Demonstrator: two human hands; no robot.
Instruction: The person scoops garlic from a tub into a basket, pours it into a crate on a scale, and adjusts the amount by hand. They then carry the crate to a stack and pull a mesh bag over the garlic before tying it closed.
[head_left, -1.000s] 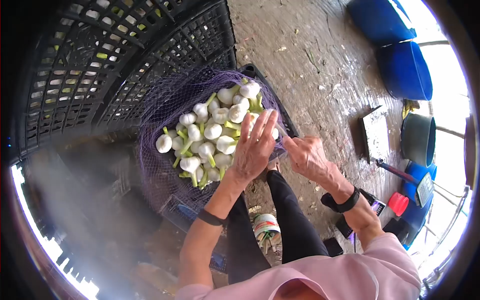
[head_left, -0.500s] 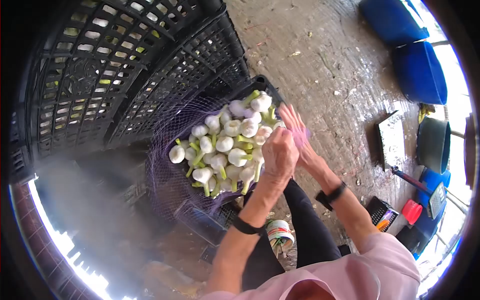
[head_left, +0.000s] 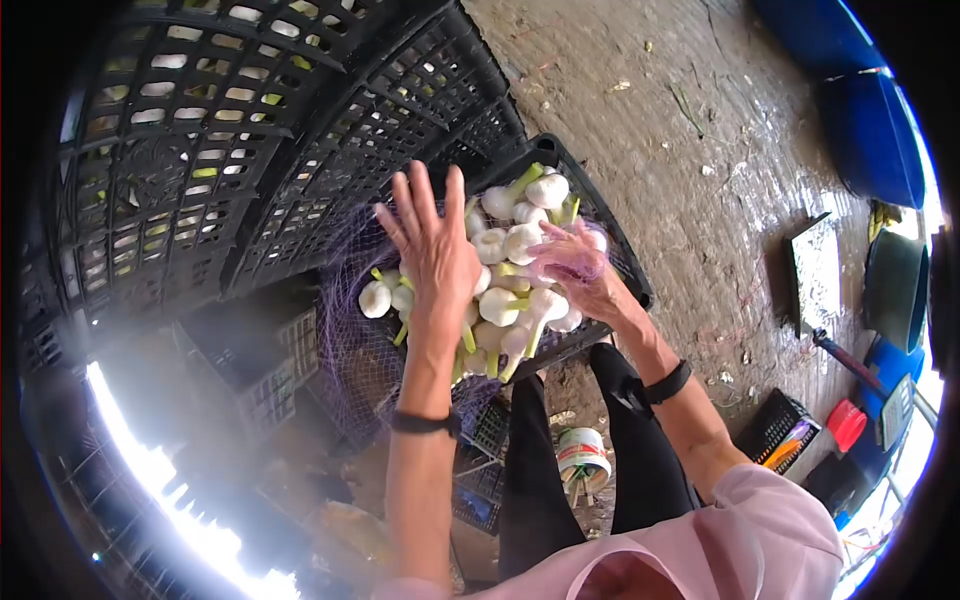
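Garlic bulbs (head_left: 497, 306) with green cut stems lie heaped in a black crate (head_left: 632, 268), on a purple mesh net (head_left: 350, 290) that hangs over its left side. My left hand (head_left: 437, 245) is above the left of the heap, its fingers spread and nothing in them; it hides some bulbs. At the right of the heap, my right hand (head_left: 590, 275) has its fingers stretched over the bulbs. Purple mesh covers the fingers and back of this hand. Whether its fingertips touch a bulb I cannot tell.
Tall black crates (head_left: 265, 150) with more garlic showing through their slots stand at upper left. A white tub (head_left: 583, 455) sits between my legs. Along the right are a blue barrel (head_left: 870, 140), a scale (head_left: 897, 412), a red container (head_left: 846, 425) and a small black basket (head_left: 778, 430).
My hands were together at the heap's right edge, the left one closed. They have parted: the left has moved left and opened, and the right has come over the bulbs.
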